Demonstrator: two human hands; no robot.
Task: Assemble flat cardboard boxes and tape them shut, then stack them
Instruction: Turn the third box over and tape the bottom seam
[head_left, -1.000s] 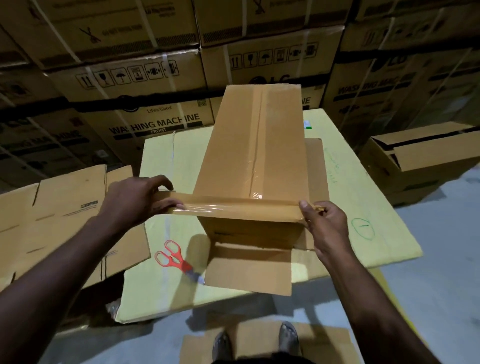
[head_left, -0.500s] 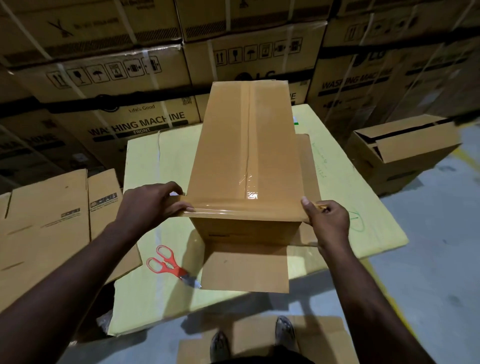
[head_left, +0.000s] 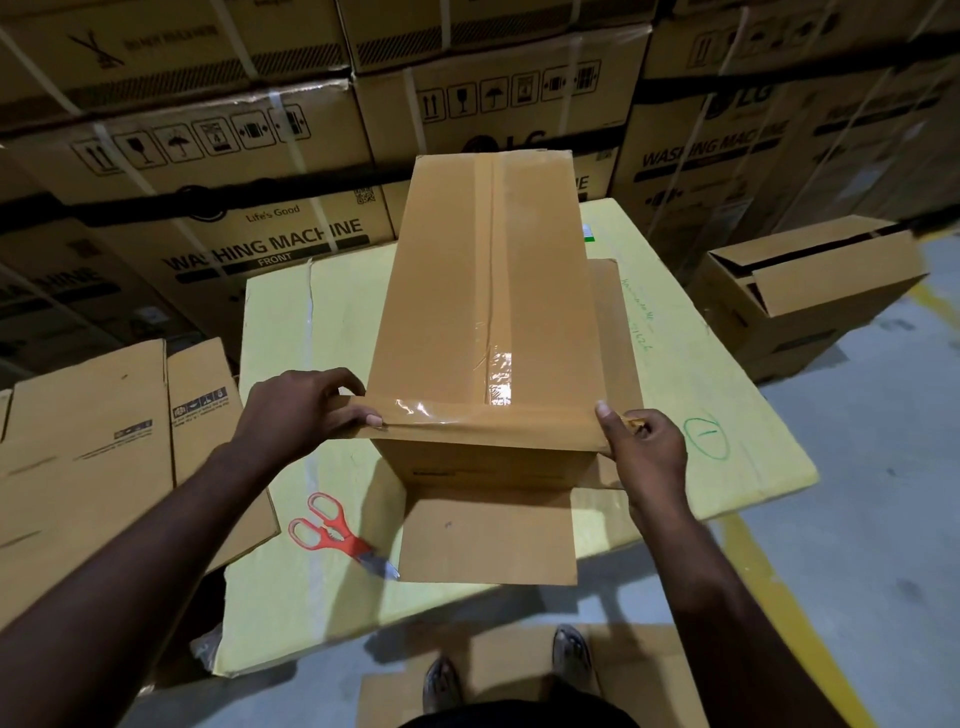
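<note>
While both forearms reach forward, my left hand (head_left: 301, 410) and right hand (head_left: 644, 447) each hold a narrow pinch grip on one end of a glossy brown tape strip (head_left: 488, 423), stretched across the near top edge. The smooth cardboard box (head_left: 488, 291) stands upright on the yellow desk (head_left: 727, 395).

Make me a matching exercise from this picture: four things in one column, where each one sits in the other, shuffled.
Things:
1 scissors
2 tape strip
3 open box
4 flattened boxes

Places:
A stretched between left hand and right hand
B far right
C lying on the yellow sheet
D left of the yellow sheet

Pairs: 1-C, 2-A, 3-B, 4-D
</note>
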